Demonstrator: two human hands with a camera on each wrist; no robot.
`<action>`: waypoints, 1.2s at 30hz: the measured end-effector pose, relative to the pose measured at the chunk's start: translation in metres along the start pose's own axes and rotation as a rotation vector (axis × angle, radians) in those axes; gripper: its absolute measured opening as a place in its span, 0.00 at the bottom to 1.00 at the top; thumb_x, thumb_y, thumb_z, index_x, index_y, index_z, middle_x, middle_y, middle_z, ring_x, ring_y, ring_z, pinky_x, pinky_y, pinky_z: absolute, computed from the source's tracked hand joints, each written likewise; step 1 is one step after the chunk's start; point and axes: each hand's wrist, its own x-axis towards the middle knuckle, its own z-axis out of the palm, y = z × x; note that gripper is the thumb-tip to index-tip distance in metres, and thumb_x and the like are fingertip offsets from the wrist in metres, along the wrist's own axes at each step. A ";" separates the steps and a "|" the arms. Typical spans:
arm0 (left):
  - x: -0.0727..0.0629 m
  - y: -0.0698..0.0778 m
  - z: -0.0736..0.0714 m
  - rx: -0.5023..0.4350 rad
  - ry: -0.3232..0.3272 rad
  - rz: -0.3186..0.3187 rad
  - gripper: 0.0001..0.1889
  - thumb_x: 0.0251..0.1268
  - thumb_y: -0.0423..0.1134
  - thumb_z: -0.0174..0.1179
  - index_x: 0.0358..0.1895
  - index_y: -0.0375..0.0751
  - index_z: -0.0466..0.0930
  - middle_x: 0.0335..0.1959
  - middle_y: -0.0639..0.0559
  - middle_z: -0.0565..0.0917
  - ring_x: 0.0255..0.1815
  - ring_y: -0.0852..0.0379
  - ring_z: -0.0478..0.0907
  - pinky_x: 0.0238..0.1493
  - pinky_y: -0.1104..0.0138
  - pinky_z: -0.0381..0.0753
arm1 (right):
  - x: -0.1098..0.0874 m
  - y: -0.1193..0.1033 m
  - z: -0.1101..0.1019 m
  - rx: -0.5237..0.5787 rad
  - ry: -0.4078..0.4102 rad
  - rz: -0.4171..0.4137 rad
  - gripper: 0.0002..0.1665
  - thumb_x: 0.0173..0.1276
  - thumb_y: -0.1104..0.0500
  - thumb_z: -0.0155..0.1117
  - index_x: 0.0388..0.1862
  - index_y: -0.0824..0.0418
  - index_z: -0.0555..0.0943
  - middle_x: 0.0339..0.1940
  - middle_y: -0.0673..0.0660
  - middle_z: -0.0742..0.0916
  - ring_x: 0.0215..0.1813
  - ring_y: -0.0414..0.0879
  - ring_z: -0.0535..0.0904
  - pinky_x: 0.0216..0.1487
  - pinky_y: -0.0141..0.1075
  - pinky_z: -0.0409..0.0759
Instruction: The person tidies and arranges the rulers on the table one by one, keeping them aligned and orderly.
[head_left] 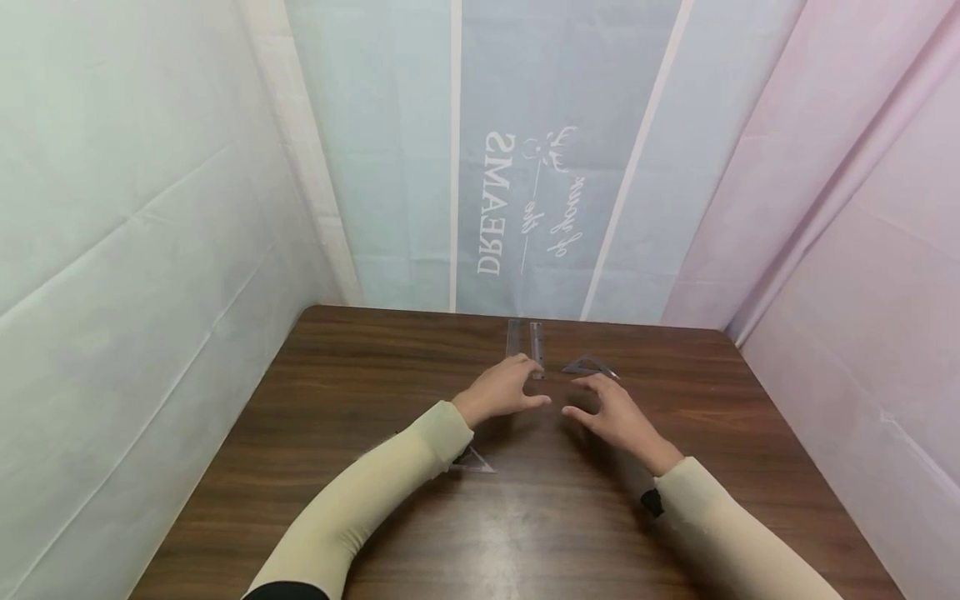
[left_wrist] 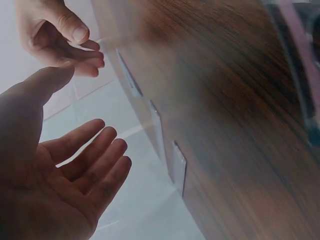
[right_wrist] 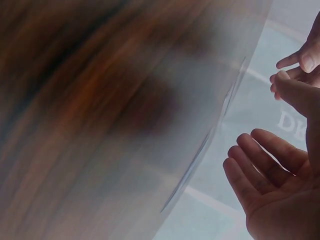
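My left hand (head_left: pixel 501 390) hovers over the middle of the table, fingers loosely bent and nothing in them. Facing it, my right hand (head_left: pixel 615 417) is likewise empty, thumb and fingers apart. Just beyond the left fingers, two clear rulers (head_left: pixel 537 333) lie side by side near the back edge. A clear set square (head_left: pixel 592 365) lies beyond the right fingertips. Another clear triangular set square (head_left: pixel 476 463) sits under the left forearm, mostly hidden by the sleeve. In the left wrist view, both rulers (left_wrist: pixel 179 167) and the farther set square (left_wrist: pixel 129 75) lie flat past the hand.
The brown wood-grain table (head_left: pixel 375 367) ends at a back edge close behind the rulers. Pale fabric hangs behind it, with printed lettering (head_left: pixel 495 204), and more fabric stands along both sides. A small black object (head_left: pixel 652 502) shows at the right cuff.
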 end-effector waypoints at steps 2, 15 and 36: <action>0.006 0.001 0.003 0.002 -0.006 -0.017 0.32 0.75 0.60 0.67 0.72 0.42 0.79 0.69 0.48 0.79 0.67 0.51 0.80 0.65 0.59 0.82 | 0.002 0.006 -0.001 -0.001 0.007 0.010 0.40 0.73 0.43 0.76 0.72 0.68 0.79 0.67 0.68 0.83 0.66 0.67 0.81 0.60 0.63 0.82; 0.041 0.005 0.016 0.005 -0.007 -0.040 0.31 0.77 0.58 0.66 0.73 0.43 0.78 0.71 0.49 0.79 0.70 0.51 0.78 0.70 0.59 0.79 | 0.015 0.037 -0.010 0.001 0.035 0.111 0.38 0.74 0.45 0.75 0.72 0.68 0.78 0.65 0.70 0.82 0.67 0.70 0.79 0.63 0.67 0.79; 0.077 0.017 0.037 0.092 -0.029 -0.017 0.31 0.79 0.56 0.64 0.74 0.40 0.77 0.67 0.48 0.81 0.67 0.54 0.79 0.69 0.65 0.77 | 0.050 0.064 -0.022 -0.018 -0.004 0.179 0.40 0.76 0.50 0.75 0.72 0.77 0.74 0.64 0.76 0.80 0.65 0.72 0.77 0.64 0.67 0.76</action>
